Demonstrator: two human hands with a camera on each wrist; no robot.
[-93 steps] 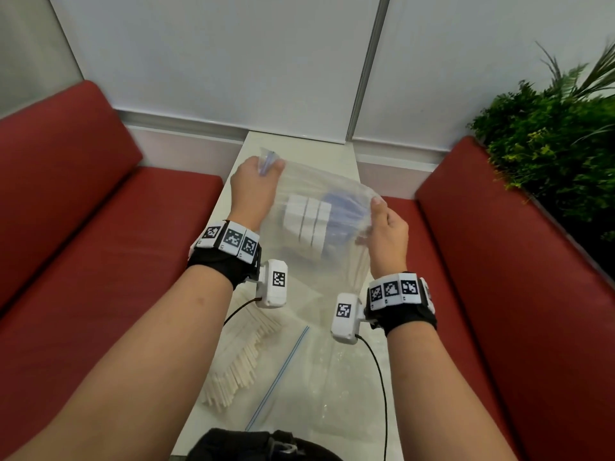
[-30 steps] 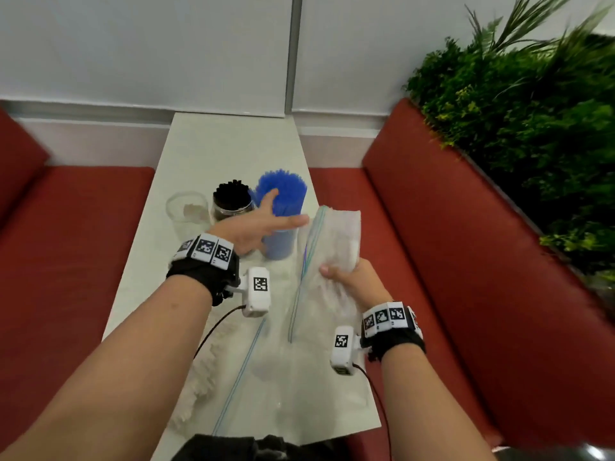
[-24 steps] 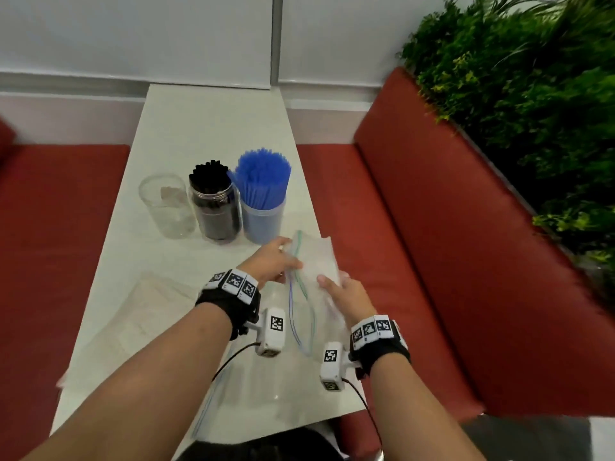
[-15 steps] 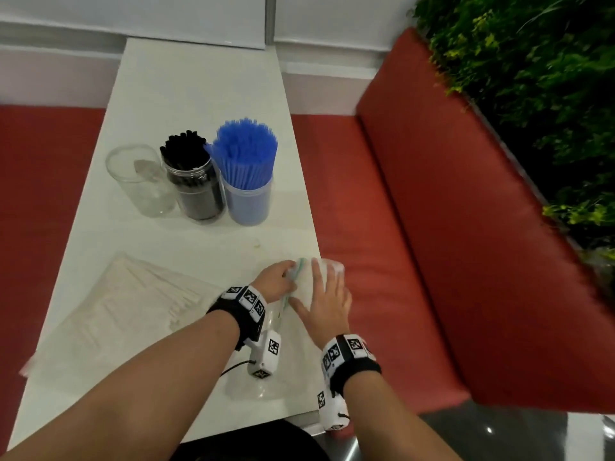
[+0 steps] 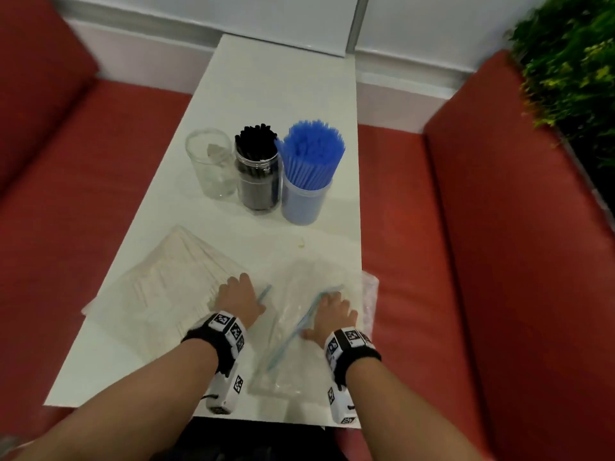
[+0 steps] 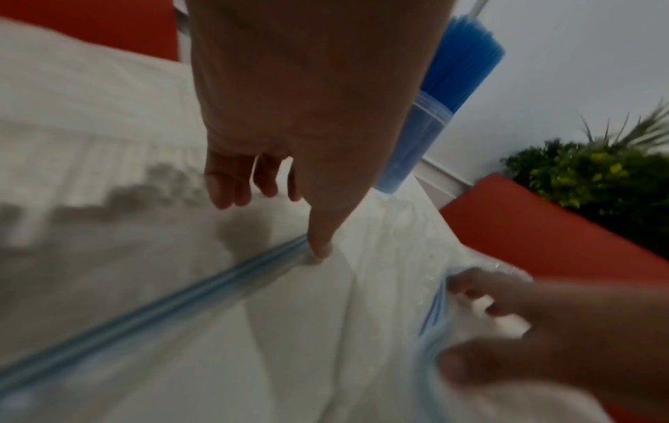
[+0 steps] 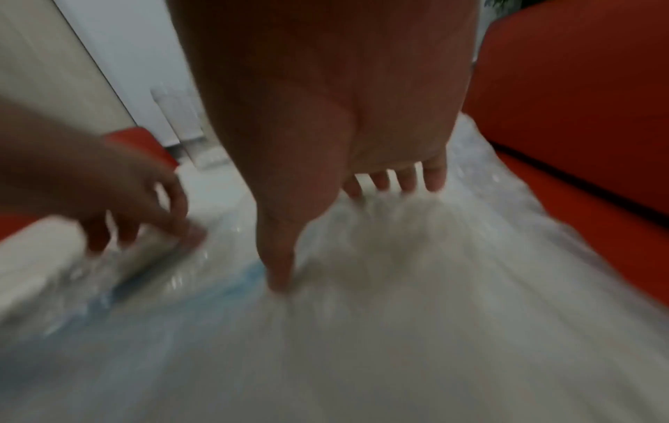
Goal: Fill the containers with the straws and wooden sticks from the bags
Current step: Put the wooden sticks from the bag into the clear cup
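Observation:
Three containers stand mid-table: an empty clear glass (image 5: 208, 164), a jar of black straws (image 5: 258, 171) and a cup of blue straws (image 5: 307, 174). A clear zip bag of wooden sticks (image 5: 166, 294) lies at the near left. My left hand (image 5: 238, 296) rests on its right edge; the wrist view shows the left hand (image 6: 278, 226) with its thumb on the blue zip strip (image 6: 181, 300) and fingers loosely bent over the sticks. My right hand (image 5: 329, 311) lies flat on an empty zip bag (image 5: 299, 294) at the near right, and the right hand (image 7: 336, 231) presses it down.
The narrow white table (image 5: 283, 94) runs between red bench seats (image 5: 416, 261) on both sides. A green plant (image 5: 572, 61) stands at the far right. The empty bag overhangs the table's right edge slightly.
The right hand has laid the emptied bag flat on the near right of the table. The left hand let go of it and moved left onto the sticks bag.

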